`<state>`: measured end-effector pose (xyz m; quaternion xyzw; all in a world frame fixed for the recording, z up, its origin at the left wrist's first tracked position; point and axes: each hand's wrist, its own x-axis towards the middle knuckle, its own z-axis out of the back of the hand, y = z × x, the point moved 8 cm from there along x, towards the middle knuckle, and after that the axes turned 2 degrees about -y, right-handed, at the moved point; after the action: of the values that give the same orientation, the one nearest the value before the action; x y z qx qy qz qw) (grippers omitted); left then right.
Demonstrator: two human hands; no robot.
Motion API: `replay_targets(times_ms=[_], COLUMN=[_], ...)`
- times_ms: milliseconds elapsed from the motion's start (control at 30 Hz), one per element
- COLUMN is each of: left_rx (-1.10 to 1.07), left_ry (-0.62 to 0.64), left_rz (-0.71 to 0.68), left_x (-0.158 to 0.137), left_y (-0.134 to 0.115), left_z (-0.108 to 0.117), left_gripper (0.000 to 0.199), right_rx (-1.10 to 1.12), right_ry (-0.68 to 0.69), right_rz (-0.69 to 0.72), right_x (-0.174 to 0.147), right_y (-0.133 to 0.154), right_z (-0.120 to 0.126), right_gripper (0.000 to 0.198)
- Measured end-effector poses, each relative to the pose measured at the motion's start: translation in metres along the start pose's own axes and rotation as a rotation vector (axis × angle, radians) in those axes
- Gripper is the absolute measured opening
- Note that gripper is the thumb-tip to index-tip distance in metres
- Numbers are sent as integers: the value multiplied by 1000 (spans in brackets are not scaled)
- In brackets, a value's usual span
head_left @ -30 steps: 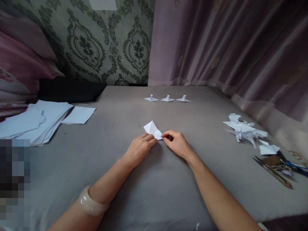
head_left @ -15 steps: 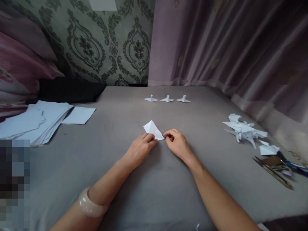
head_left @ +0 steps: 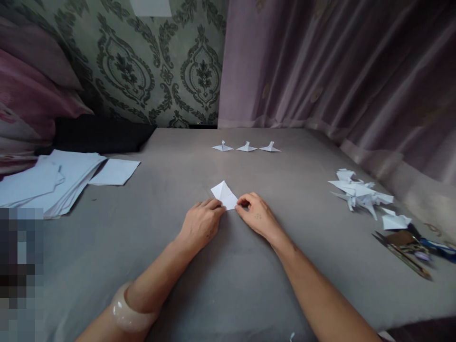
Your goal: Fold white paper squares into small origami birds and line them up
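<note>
A small white folded paper [head_left: 223, 194] with visible creases lies on the grey cloth surface between my hands. My left hand [head_left: 202, 219] is closed at its lower left edge, fingertips pressed together on the paper. At the right corner, my right hand [head_left: 255, 213] pinches the paper between thumb and index finger, the other fingers curled. Part of the lower left edge is hidden under my left fingertips. A pale bangle [head_left: 130, 308] circles my left forearm.
Three folded paper birds [head_left: 247, 147] stand in a row at the back. White paper sheets [head_left: 71, 175] are stacked at left, beside a smaller stack [head_left: 116, 172]. At right lie a heap of folded paper shapes [head_left: 359, 192], and scissors [head_left: 402, 256] among other small items.
My right hand has moved left and now grips the paper's right corner. My left hand has shifted slightly left along the lower edge, uncovering more of the paper.
</note>
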<state>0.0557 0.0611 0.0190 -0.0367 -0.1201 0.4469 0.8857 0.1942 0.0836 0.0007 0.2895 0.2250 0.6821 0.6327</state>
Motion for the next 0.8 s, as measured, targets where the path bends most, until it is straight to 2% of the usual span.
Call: replay_targets(times_ms=[300, 467, 600, 800], left_rx=[17, 24, -15, -67], left_ry=[56, 58, -5, -142], left_rz=[-74, -104, -90, -61], left_x=[-5, -6, -4, -3], left_y=[2, 1, 4, 9], left_z=[3, 4, 3, 4], left_gripper=[39, 50, 42, 29], right_rx=[109, 134, 159, 62], right_ry=[58, 18, -12, -33], right_rz=[-129, -187, -123, -19], right_x=[6, 7, 7, 0], right_y=[-13, -22, -15, 2], right_z=[3, 10, 10, 4], right_gripper=[20, 23, 20, 13])
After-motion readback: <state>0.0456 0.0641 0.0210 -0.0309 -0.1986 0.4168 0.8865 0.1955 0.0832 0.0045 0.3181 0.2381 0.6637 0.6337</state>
